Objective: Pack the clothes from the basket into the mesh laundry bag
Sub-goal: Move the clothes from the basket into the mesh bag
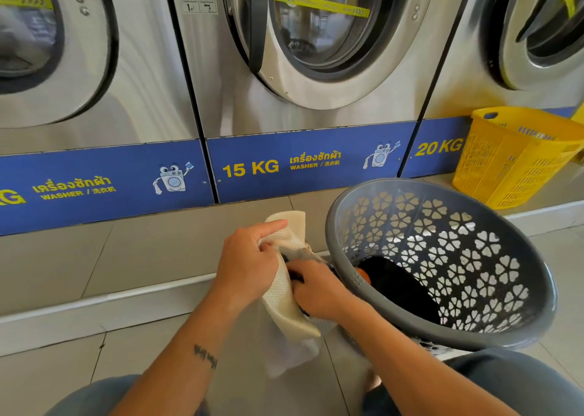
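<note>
A cream mesh laundry bag (284,292) hangs in front of me above the tiled floor. My left hand (249,260) grips its upper edge and holds the mouth apart. My right hand (319,289) is closed on a dark garment (295,275) at the bag's opening, partly inside the mesh. To the right, a grey plastic basket (474,235) with flower-shaped holes is tilted toward me. Inside it lie black clothing (398,286) and a bit of something orange (363,275).
A row of steel front-loading washers (303,52) with a blue base strip stands close ahead on a raised step. A yellow laundry basket (512,159) sits on that step at the right. My knees (505,381) show at the bottom edge.
</note>
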Tool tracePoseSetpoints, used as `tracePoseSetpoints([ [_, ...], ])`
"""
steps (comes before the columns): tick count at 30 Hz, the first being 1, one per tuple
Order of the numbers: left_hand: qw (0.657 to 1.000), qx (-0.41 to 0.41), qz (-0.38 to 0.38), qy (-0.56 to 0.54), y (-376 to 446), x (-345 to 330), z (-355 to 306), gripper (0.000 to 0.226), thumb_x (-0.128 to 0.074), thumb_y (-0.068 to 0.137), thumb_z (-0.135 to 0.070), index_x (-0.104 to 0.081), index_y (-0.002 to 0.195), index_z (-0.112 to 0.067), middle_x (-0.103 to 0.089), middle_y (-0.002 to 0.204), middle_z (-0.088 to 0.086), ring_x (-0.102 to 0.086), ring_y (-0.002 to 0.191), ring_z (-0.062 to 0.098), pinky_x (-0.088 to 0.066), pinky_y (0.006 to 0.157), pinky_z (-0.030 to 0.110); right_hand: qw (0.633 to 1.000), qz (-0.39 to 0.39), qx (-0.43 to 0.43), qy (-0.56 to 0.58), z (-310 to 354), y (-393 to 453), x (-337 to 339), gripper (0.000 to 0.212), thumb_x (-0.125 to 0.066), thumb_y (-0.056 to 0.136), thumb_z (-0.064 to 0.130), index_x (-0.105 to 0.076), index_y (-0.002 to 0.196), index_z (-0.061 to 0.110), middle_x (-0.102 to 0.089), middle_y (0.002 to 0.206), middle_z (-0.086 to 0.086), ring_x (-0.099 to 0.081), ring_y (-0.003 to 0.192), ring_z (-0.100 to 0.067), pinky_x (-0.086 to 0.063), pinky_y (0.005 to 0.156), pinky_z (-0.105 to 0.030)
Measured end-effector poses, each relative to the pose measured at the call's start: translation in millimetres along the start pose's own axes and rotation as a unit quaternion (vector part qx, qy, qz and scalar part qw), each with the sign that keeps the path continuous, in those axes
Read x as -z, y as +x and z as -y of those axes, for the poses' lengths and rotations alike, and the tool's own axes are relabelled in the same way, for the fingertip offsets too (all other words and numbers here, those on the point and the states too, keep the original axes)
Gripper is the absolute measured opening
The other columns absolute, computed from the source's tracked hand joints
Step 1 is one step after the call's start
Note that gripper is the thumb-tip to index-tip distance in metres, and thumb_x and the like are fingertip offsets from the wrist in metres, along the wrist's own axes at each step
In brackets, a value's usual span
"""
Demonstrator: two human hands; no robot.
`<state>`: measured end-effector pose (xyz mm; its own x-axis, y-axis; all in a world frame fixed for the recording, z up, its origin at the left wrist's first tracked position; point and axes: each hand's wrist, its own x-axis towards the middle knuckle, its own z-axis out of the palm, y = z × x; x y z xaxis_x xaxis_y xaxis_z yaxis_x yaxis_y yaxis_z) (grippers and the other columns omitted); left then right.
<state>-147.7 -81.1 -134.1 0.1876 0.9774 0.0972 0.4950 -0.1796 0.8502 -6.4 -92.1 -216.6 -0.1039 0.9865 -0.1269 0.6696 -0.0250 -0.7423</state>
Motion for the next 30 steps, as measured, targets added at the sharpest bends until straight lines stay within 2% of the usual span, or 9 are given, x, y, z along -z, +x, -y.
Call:
tracePoseSetpoints([
  [2,1.000,0.010,-0.015,-0.003,2.8,0.5,-1.8,0.053,-0.043,0.088,0.004,-0.068,0.121,-0.030,-0.062,0.133,0.001,-0.059,0.108,0.042,-0.052,0.085,0.044,0.997,-0.068,0.032,-0.033,-3.3,-1.8,2.4,0.032,-0.047,0.086,0.001,-0.072,0.100,0.014,-0.067,0.096,0.005,-0.060,0.087,-0.016,-0.048,0.073,-0.027],
  [4,0.999,0.013,-0.029,-0.005,5.4,1.5,-5.1,0.053,-0.043,0.088,0.003,-0.068,0.120,-0.030,-0.063,0.130,0.000,-0.057,0.108,0.046,-0.051,0.087,0.049,0.987,-0.117,0.067,-0.086,-13.1,-3.1,0.6,0.038,-0.047,0.080,0.004,-0.072,0.108,0.012,-0.065,0.112,-0.002,-0.058,0.103,-0.024,-0.052,0.082,-0.035],
  [9,0.998,0.015,-0.054,0.013,6.2,6.0,-9.5,0.052,-0.045,0.087,0.002,-0.069,0.119,-0.031,-0.065,0.127,0.001,-0.058,0.105,0.047,-0.053,0.083,0.050,0.966,-0.058,0.054,-0.246,-17.4,-11.0,-9.7,0.037,-0.057,0.089,0.033,-0.064,0.121,0.017,-0.051,0.133,-0.003,-0.044,0.126,-0.026,-0.054,0.088,-0.044],
  [13,0.996,0.015,-0.081,0.022,4.6,15.8,-8.3,0.051,-0.046,0.086,0.002,-0.069,0.119,-0.030,-0.064,0.129,0.002,-0.061,0.103,0.045,-0.054,0.082,0.050,0.943,-0.143,0.144,-0.265,-4.9,-12.8,-9.4,0.036,-0.051,0.080,0.034,-0.071,0.105,0.017,-0.061,0.109,-0.001,-0.054,0.098,-0.025,-0.056,0.066,-0.041],
  [15,0.996,0.018,-0.087,0.018,4.5,22.3,-7.6,0.052,-0.045,0.086,0.002,-0.069,0.119,-0.030,-0.064,0.130,0.002,-0.060,0.104,0.046,-0.054,0.082,0.050,0.932,-0.185,0.133,-0.282,-2.1,-11.7,-8.7,0.036,-0.049,0.078,0.026,-0.069,0.107,0.016,-0.060,0.107,-0.003,-0.052,0.095,-0.027,-0.055,0.068,-0.038],
  [19,0.995,0.017,-0.095,0.009,3.7,33.4,-6.6,0.052,-0.045,0.086,0.002,-0.069,0.119,-0.031,-0.062,0.130,0.000,-0.059,0.106,0.045,-0.054,0.083,0.049,0.956,-0.085,0.013,-0.280,-3.4,-12.7,-8.1,0.051,-0.055,0.085,0.022,-0.048,0.135,0.024,-0.053,0.125,-0.003,-0.051,0.113,-0.029,-0.052,0.079,-0.039],
  [23,0.996,0.000,-0.090,0.004,-2.6,32.8,-7.3,0.051,-0.047,0.085,0.001,-0.069,0.118,-0.030,-0.064,0.129,0.000,-0.062,0.104,0.035,-0.054,0.087,0.049,0.958,-0.115,0.026,-0.263,3.9,-13.3,-12.2,0.031,-0.052,0.088,0.016,-0.061,0.118,0.019,-0.064,0.112,-0.003,-0.064,0.096,-0.031,-0.044,0.066,-0.034],
  [28,0.997,0.004,-0.082,0.001,-2.2,29.3,-5.9,0.050,-0.048,0.082,0.000,-0.070,0.117,-0.029,-0.065,0.128,-0.001,-0.064,0.099,0.038,-0.054,0.081,0.042,0.972,-0.164,0.048,-0.160,23.3,-10.3,-17.5,0.031,-0.049,0.084,0.007,-0.069,0.108,0.014,-0.065,0.103,-0.005,-0.063,0.085,-0.031,-0.054,0.072,-0.043],
  [30,0.996,0.006,-0.084,-0.004,-1.4,28.6,-6.0,0.052,-0.046,0.083,0.002,-0.070,0.117,-0.028,-0.064,0.128,0.000,-0.064,0.101,0.033,-0.053,0.083,0.041,0.985,-0.145,0.043,-0.078,26.6,-9.0,-18.7,0.035,-0.048,0.084,0.009,-0.072,0.107,0.018,-0.070,0.100,0.000,-0.064,0.086,-0.024,-0.055,0.074,-0.036],
])
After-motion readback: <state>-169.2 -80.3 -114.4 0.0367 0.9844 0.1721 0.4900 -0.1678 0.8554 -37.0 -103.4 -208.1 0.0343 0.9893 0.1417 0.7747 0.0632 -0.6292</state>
